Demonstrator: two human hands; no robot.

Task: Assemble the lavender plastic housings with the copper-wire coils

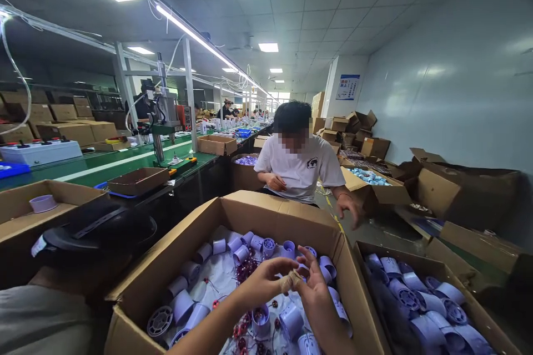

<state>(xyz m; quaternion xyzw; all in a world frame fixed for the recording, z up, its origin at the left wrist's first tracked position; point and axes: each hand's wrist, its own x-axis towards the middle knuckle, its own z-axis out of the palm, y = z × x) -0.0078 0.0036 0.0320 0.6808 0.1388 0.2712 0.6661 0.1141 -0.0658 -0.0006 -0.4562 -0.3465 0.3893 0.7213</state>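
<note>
Hands (266,284) and (313,283) meet over the box (233,208), both pinching a small tan band (292,279)
Judging it, I'd keep fingertips close, band taut; purple tubes (244,252) lie at 10 o'clock

Left forearm: bare, enters from the 6 o'clock edge and runs toward 1 o'clock; left hand (263,284) palm down, fingers bent, thumb and forefinger pinched together at their tips. Right forearm: bare, rises from 5 o'clock toward 12 o'clock; right hand (315,283) with fingers spread and curled, fingertips (300,252) raised. Both hands meet at their tips just below frame centre, touching.
</note>
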